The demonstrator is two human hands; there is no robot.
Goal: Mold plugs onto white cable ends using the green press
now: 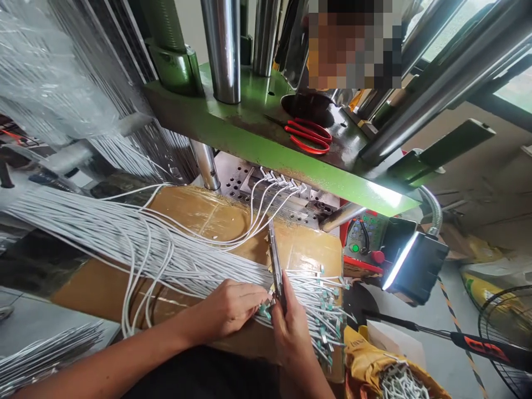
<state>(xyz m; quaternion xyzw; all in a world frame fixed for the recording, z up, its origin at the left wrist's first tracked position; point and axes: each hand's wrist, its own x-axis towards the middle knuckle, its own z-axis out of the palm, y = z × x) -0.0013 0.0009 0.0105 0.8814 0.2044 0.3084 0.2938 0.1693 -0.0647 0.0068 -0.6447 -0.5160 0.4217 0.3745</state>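
Note:
My left hand (236, 307) is closed, its fingertips pinching a white cable end with a teal-green tip (264, 309). Close beside it, my right hand (291, 324) is wrapped around a slim dark metal tool (275, 257). This tool points away from me, and its exact kind is unclear. Under and around both hands lies a thick bundle of white cables (199, 257) on a brown taped cardboard surface (311, 246). Many cables end at the right in teal-green tips (326, 305). Several cables loop up to a metal mould (282, 191), where white angled ends sit in a row.
A green press plate (249, 136) spans above the mould, carrying red-handled scissors (310, 136). To the right are a control panel (361, 244) and a lit lamp (401, 260). A yellow sack (361, 360) holds white pieces. Another person (353, 50) stands behind the press.

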